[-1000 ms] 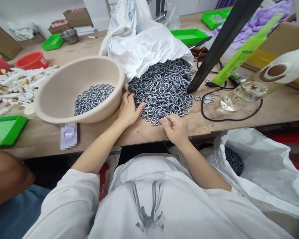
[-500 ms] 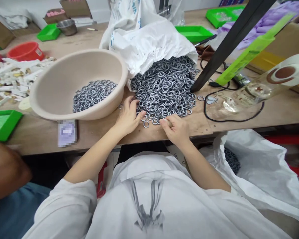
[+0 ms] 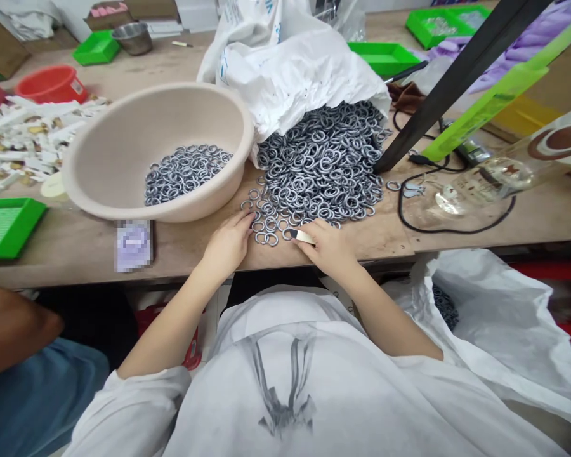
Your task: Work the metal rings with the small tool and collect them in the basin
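Observation:
My left hand [image 3: 229, 242] rests on the worktable with its fingers stretched out, at the left edge of some loose grey metal rings [image 3: 269, 223]. Between the fingers and thumb of my right hand [image 3: 327, 246] is a small cream tool with a black tip [image 3: 303, 236], the tip pointing left at the nearest rings. Behind both hands a large heap of rings [image 3: 323, 168] spills from the mouth of a white sack [image 3: 309, 70]. To the left stands a big beige basin [image 3: 105, 152], with more rings lying in its right part.
A black post [image 3: 438, 108] slants up right of the heap, near a clear bottle [image 3: 485, 184] and a black cable. White pieces, a red tub [image 3: 52, 84] and a green tray [image 3: 9, 225] lie left. Another person's arm [image 3: 19, 330] is at lower left. An open white bag [image 3: 495, 311] hangs below right.
My left hand has drawn back toward me from the heap's edge. More loose rings now lie spread between my hands. The right hand still holds the tool, now more visible.

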`<state>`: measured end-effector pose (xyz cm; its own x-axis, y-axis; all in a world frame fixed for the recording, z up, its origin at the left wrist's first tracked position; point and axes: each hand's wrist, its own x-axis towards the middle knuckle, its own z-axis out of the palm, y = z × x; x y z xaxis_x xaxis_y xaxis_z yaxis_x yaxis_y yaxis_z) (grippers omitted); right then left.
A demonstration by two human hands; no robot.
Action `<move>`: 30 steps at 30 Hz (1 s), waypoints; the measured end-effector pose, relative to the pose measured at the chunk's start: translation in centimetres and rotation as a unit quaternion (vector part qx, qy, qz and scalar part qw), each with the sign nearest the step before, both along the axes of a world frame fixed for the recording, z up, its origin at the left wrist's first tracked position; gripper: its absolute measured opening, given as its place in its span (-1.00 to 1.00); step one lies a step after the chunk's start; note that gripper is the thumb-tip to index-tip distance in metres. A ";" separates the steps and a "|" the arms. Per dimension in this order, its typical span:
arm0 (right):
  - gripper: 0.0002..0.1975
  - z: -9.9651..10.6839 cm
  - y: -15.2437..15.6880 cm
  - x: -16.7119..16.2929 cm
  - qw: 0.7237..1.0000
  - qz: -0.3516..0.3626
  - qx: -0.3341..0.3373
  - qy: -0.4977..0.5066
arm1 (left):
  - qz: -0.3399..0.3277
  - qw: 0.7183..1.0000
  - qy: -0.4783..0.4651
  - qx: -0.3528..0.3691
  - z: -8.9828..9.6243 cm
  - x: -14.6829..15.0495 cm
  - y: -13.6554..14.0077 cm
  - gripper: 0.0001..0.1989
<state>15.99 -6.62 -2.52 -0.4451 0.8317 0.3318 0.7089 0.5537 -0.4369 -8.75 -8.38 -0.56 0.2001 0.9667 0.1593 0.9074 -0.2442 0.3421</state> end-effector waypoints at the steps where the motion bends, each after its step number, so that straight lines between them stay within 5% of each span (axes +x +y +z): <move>1: -0.88 0.1 0.0 0.0 1.000 -0.008 -0.005 0.018 | 0.003 1.000 0.004 0.007 0.0 -0.1 -0.1 -0.61; 18: -0.88 1.3 -0.2 -2.0 0.986 -0.014 -0.048 0.159 | -0.002 0.998 0.060 0.006 0.1 -0.3 1.5 -0.76; 23: -0.83 1.7 -0.5 -2.2 0.967 0.006 -0.072 0.243 | -0.001 0.991 -0.131 0.024 1.6 1.1 -0.2 -0.81; 26: -0.77 2.4 -0.9 -2.7 0.936 0.079 -0.116 0.321 | -0.032 0.929 -0.364 -0.055 2.6 3.0 -2.5 -0.74; 30: -0.66 3.2 -1.7 -3.4 0.908 0.108 -0.159 0.373 | 0.007 0.779 -0.600 -0.182 2.8 5.3 -4.6 -0.61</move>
<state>12.56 -8.34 0.64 -0.3589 0.8587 0.3658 0.0395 0.4055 -0.9132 -3.42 -12.97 2.20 0.1064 0.9924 -0.0618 -0.1176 0.0743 0.9903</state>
